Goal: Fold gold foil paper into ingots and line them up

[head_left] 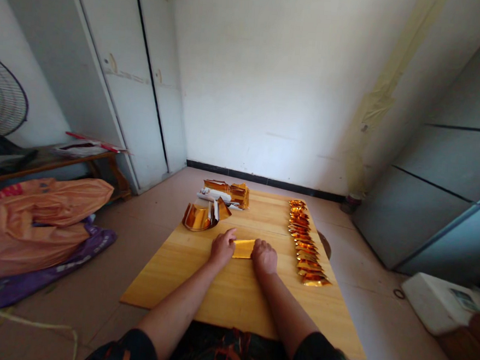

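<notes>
Between my hands, a piece of gold foil paper [244, 249] lies over the middle of the wooden board [167, 284]. My left hand [222, 248] grips its left end, with the thumb and fingers drawn together. At the other end my right hand [265, 257] is curled closed on the paper, knuckles up. A long row of folded gold foil pieces [307, 245] runs down the board's right side. Curved loose gold foil sheets [199, 216] rest beyond my left hand, and a stack of gold and white paper [226, 194] sits at the far left corner.
Grey cabinets [144, 80] stand at the back left, and a grey fridge-like unit [442, 161] at the right. Orange and purple bags [35, 226] lie on the left floor. A fan [3, 97] stands at far left. A white box [437, 303] sits at the lower right.
</notes>
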{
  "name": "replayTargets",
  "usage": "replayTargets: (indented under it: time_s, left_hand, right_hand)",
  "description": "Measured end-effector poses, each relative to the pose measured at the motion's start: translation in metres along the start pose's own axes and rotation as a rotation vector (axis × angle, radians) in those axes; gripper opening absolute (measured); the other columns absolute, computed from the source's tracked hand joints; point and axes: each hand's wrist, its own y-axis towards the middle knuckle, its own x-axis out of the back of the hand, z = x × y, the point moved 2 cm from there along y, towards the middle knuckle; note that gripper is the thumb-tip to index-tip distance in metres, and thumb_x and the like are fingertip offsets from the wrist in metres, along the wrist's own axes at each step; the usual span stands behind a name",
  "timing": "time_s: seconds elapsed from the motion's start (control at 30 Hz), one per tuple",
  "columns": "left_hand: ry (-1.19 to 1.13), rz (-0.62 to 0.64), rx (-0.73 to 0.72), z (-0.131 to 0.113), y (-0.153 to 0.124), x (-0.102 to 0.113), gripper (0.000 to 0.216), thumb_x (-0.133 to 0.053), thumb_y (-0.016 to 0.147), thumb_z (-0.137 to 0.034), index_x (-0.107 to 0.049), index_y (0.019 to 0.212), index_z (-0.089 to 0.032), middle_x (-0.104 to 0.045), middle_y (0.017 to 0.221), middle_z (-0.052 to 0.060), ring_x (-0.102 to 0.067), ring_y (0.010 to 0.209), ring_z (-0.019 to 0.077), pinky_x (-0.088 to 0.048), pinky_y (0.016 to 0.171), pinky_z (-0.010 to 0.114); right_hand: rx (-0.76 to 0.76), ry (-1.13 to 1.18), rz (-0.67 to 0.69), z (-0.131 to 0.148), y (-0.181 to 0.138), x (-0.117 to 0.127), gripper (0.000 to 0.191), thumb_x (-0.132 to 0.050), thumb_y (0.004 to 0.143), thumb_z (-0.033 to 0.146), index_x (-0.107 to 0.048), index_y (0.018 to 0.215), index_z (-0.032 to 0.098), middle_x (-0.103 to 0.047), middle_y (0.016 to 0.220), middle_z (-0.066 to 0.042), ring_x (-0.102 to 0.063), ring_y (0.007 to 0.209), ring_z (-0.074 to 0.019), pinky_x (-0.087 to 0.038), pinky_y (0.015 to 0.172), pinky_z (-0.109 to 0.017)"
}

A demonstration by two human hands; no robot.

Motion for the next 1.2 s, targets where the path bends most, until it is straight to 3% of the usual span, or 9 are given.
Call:
replayTargets:
  time_s: [0.27, 0.67, 1.2]
  left_hand:
    - [0.018, 0.069, 0.029, 0.008, 0.014, -0.001, 0.052, -0.051, 0.076, -0.006, -0.053, 0.125, -0.023, -0.070, 0.089, -0.003, -0.061, 0.086, 0.0114, -0.045, 0.082, 0.022]
    - [0.473, 0.111, -0.073, -0.014, 0.007, 0.006, 0.043, -0.045, 0.085, -0.014, -0.051, 0.127, -0.026, -0.066, 0.112, 0.005, -0.056, 0.106, 0.0189, -0.039, 0.090, 0.032]
    - [0.612, 0.181, -0.130, -0.027, 0.013, 0.005, 0.029, -0.042, 0.088, -0.016, -0.056, 0.112, -0.022, -0.068, 0.100, 0.008, -0.059, 0.099, 0.0217, -0.038, 0.086, 0.035]
  right_hand:
    - [-0.006, -0.003, 0.032, 0.001, 0.000, 0.004, 0.012, -0.048, 0.087, 0.015, -0.058, 0.093, 0.016, -0.065, 0.087, -0.009, -0.062, 0.082, -0.0182, -0.040, 0.063, -0.025]
    - [0.001, -0.006, 0.056, 0.002, -0.001, 0.007, 0.010, -0.049, 0.087, 0.016, -0.057, 0.093, 0.017, -0.065, 0.088, -0.009, -0.062, 0.083, -0.0194, -0.040, 0.063, -0.026]
    - [0.008, -0.014, 0.046, 0.003, -0.001, 0.007, 0.013, -0.046, 0.087, 0.013, -0.058, 0.093, 0.015, -0.065, 0.087, -0.010, -0.063, 0.084, -0.0190, -0.043, 0.064, -0.025]
